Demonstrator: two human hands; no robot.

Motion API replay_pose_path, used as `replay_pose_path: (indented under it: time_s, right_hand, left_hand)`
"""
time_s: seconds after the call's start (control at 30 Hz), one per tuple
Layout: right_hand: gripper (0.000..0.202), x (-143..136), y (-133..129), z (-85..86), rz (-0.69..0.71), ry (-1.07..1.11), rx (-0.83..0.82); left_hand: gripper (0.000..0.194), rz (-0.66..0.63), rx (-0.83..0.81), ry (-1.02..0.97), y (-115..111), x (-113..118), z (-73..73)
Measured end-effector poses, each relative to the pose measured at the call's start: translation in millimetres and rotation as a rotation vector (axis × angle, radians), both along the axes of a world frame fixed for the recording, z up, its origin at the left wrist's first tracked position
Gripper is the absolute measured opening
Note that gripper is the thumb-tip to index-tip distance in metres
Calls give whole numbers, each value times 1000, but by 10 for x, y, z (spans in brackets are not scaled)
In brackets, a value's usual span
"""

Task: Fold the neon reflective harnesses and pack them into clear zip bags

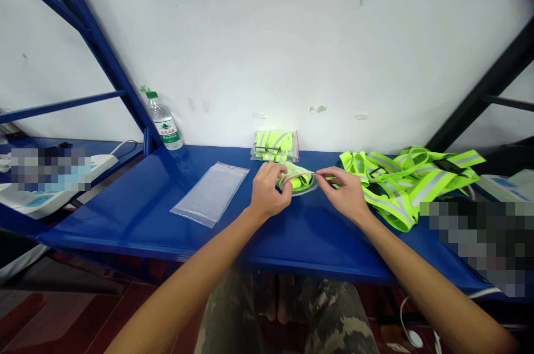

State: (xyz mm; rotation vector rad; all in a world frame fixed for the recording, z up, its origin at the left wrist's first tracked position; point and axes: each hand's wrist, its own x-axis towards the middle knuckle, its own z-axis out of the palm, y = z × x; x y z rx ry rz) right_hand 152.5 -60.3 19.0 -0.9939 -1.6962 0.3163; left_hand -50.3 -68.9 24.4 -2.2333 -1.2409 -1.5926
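Note:
A clear zip bag (309, 187) with a folded neon-yellow reflective strap (299, 182) inside lies between my hands, its reddish seal line towards me. My left hand (270, 188) grips the bag's left side, fingers curled. At the right end of the seal, my right hand (344, 190) pinches the edge between thumb and fingertips. Just behind, a packed bag (274, 145) of similar strapping rests against the wall. Left of my hands is a flat stack of clear zip bags (212, 193). To the right lies a loose heap of reflective straps (400, 182) with dark buckles.
The blue table (137, 204) meets a white wall at the back. A water bottle (164, 120) with a green cap stands at the back left by a blue metal frame (100, 54). A white device (100, 165) sits further left. Cables hang below the table on the right.

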Motion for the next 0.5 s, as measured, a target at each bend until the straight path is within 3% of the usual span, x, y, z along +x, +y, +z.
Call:
replay_pose_path:
  time_s: [0.13, 0.3, 0.5]
  right_hand:
    - [17, -57, 25, 180, 8, 206, -86]
    - [22, -133, 175, 381, 31, 335, -82]
    - [25, -216, 151, 551, 183, 20, 65]
  left_hand:
    - [12, -127, 41, -73, -33, 93, 158]
    - [17, -168, -204, -312, 240, 120, 458]
    - [11, -177, -426, -552, 668, 173, 626]
